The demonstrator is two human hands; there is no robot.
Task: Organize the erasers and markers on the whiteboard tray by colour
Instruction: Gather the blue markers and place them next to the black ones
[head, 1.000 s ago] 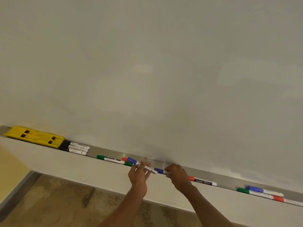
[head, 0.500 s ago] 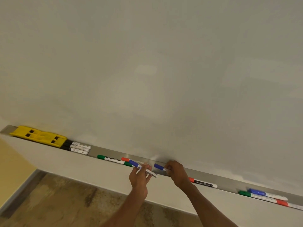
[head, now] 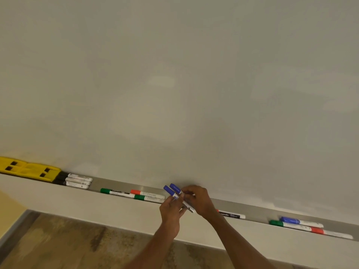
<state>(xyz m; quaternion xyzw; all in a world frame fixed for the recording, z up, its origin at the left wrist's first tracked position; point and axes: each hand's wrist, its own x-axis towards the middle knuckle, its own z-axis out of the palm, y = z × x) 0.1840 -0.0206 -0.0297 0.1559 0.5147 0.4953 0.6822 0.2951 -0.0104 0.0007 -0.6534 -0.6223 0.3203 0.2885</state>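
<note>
Along the long grey metal whiteboard tray [head: 120, 185], left end first, I log: yellow plastic erasers [head: 29, 168]; three black-capped white markers [head: 76, 181]; green and red markers; my left hand [head: 172, 210] and right hand [head: 198, 200], each closed on one of the two blue-capped markers [head: 172, 190] above the tray's middle.

Pale wall [head: 58, 199], mottled brown floor [head: 64, 247]

The light is dim and warm, with a greyish-yellow tint. A pale soft glare spot sits on the large glossy whiteboard [head: 161, 82]. The long metal tray [head: 120, 186] bends from wide-angle distortion. The hands look slightly blurred.
</note>
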